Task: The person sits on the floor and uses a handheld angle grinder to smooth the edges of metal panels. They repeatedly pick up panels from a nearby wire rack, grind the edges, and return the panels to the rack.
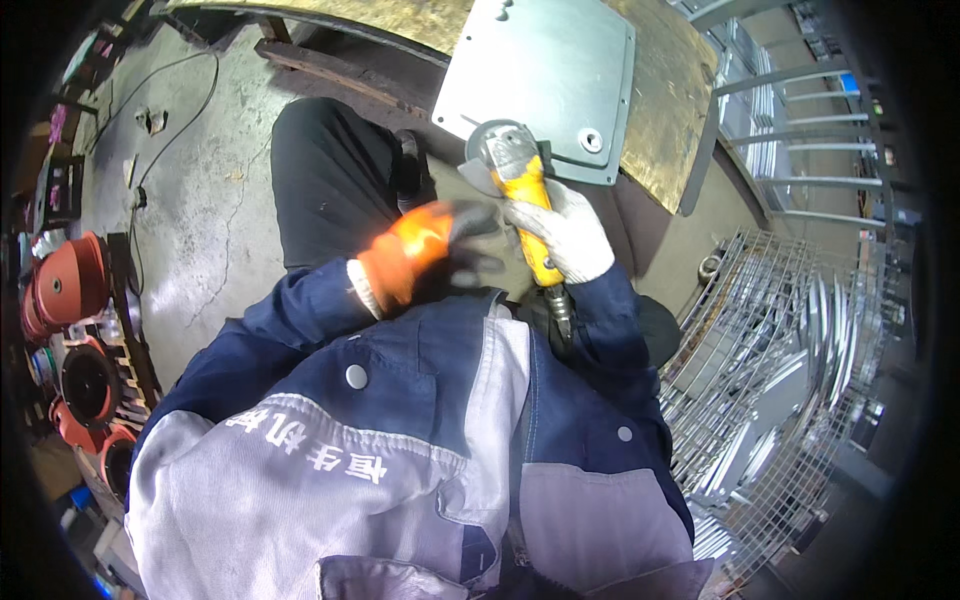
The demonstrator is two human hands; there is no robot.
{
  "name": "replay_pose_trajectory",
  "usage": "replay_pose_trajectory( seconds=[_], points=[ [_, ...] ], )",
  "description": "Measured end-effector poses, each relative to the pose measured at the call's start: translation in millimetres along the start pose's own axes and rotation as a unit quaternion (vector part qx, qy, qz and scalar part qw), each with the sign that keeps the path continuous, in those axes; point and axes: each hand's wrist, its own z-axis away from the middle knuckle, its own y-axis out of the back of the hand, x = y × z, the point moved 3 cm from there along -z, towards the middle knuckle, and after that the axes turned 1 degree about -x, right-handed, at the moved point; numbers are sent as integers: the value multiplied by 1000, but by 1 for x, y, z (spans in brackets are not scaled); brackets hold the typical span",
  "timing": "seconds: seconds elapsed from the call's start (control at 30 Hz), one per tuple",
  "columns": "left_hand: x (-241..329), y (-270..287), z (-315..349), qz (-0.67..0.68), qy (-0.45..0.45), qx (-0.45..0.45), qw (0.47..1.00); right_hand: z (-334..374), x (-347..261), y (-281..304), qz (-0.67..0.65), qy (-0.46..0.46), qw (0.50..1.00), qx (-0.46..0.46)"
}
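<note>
A yellow angle grinder [533, 228] is in my right hand [572, 232], which wears a white glove and wraps round its body. Its disc and guard [497, 150] point away from me, by the near edge of a grey metal panel [540, 80]. The panel has rounded corners, small holes along its rim and a round hole near its lower right corner. Just left of the grinder is my left hand [420, 250], in an orange glove with dark fingers. Those fingers are blurred by motion but look spread, with nothing seen in them.
The panel lies on a worn wooden table [665, 110]. At the right, a wire basket [735, 300] holds several metal plates, with a metal rack [820, 135] behind it. Orange-red round parts [72, 280] stand at the left. A black cable [140, 215] runs over the concrete floor [215, 190].
</note>
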Motion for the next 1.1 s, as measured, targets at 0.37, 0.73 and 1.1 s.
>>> replay_pose_trajectory(
  seconds=[0.37, 0.73, 1.1],
  points=[
    [3, -39, -19, 294, 122, -35, 947, -42, -2, -16, 46, -52, 998, 7],
    [-10, -95, -37, 293, 176, -115, 933, 15, 8, 44, 4, -55, 998, 35],
    [-23, -150, -98, -7, -12, -206, 978, 62, 25, 122, -74, -63, 972, 216]
  ],
)
